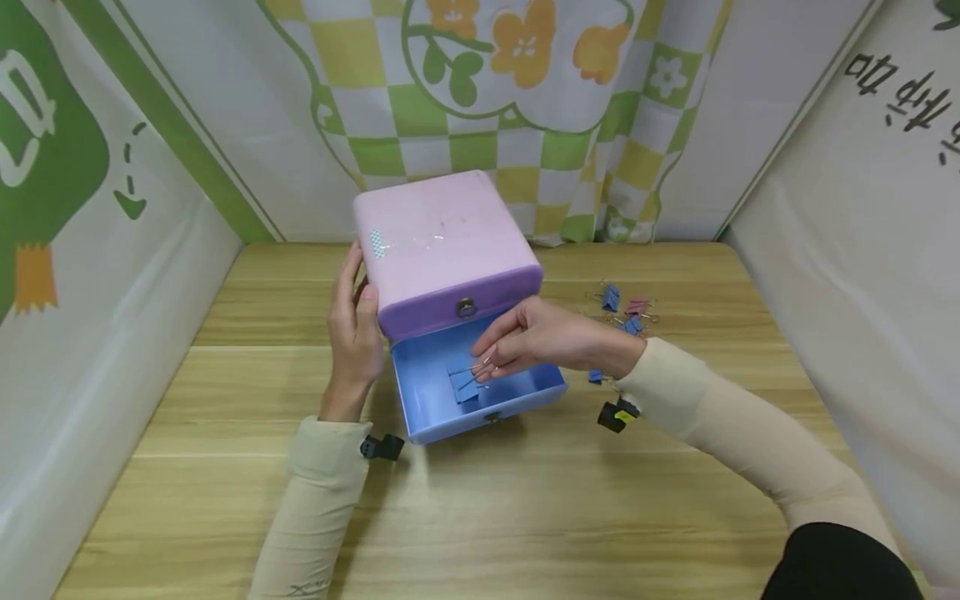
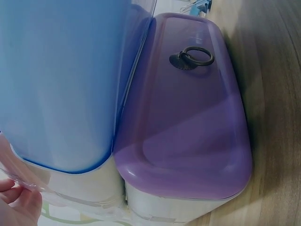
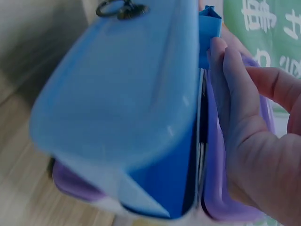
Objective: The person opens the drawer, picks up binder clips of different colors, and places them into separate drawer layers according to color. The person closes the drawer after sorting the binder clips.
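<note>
A small drawer chest (image 1: 442, 233) with a pink top stands on the table. Its blue drawer (image 1: 420, 408) is pulled out below a purple drawer (image 1: 420, 317); another purple drawer (image 2: 188, 122) sits lower in the left wrist view. My left hand (image 1: 352, 342) rests against the chest's left side, fingers (image 2: 19, 207) touching its wall. Over the pulled-out drawer, my right hand (image 1: 517, 337) pinches a blue binder clip (image 1: 464, 386) by its wire handles. In the right wrist view the clip (image 3: 209, 33) shows just past the fingertips. Part of the drawer's inside is hidden by the right hand.
Right of the chest lie several loose binder clips, among them a blue clip (image 1: 611, 297) and a pink clip (image 1: 637, 307). Another blue clip (image 1: 595, 377) lies near the right wrist. A checked curtain (image 1: 510, 150) hangs behind the wooden table (image 1: 480, 517).
</note>
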Action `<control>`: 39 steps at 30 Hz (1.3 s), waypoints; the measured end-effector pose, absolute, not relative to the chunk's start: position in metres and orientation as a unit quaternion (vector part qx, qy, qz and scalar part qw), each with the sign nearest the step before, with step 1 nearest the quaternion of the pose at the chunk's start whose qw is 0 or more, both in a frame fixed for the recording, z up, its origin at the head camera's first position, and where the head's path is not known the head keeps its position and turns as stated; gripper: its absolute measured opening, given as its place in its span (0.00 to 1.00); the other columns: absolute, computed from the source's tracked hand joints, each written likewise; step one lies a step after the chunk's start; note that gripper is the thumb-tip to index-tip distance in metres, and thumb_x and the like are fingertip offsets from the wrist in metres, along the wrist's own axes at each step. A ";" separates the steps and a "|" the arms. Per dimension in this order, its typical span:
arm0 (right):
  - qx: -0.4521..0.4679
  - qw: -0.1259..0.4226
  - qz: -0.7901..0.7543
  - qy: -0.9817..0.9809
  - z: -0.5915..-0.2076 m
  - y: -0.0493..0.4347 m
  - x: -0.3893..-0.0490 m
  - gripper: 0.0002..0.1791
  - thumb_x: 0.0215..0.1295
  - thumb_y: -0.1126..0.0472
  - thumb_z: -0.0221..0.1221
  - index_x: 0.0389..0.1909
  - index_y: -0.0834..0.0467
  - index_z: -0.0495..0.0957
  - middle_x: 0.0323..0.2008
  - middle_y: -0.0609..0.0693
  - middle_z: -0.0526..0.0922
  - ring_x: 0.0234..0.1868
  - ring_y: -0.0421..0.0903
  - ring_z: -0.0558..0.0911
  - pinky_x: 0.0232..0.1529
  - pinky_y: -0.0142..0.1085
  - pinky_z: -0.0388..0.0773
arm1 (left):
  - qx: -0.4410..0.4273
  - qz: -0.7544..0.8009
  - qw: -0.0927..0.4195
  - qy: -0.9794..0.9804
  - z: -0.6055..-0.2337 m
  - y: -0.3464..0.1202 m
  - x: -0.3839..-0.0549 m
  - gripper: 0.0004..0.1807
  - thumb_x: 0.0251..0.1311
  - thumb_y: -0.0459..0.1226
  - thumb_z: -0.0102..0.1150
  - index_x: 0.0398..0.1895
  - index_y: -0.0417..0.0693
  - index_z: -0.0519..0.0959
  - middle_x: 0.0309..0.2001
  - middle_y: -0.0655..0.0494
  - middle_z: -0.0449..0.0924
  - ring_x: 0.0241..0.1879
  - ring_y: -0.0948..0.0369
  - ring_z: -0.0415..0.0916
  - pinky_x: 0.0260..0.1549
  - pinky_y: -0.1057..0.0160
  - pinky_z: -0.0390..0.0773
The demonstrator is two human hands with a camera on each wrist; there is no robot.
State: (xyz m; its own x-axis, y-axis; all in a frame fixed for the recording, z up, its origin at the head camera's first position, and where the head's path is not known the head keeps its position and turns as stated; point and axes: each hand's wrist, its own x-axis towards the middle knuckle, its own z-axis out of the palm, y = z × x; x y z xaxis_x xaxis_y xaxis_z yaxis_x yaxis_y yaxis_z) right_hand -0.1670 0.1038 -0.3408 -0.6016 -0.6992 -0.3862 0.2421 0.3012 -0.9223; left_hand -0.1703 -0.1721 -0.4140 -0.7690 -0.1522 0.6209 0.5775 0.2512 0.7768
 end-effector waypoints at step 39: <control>-0.249 0.378 -0.445 0.773 -0.342 0.066 -0.154 0.17 0.71 0.66 0.62 0.56 0.71 0.84 0.48 0.63 0.91 0.49 0.53 0.92 0.55 0.42 0.90 | -0.145 -0.599 0.306 -0.725 -0.415 -0.173 -0.173 0.33 0.75 0.40 0.41 0.82 0.45 0.62 0.82 0.55 0.61 0.80 0.57 0.61 0.78 0.55 0.71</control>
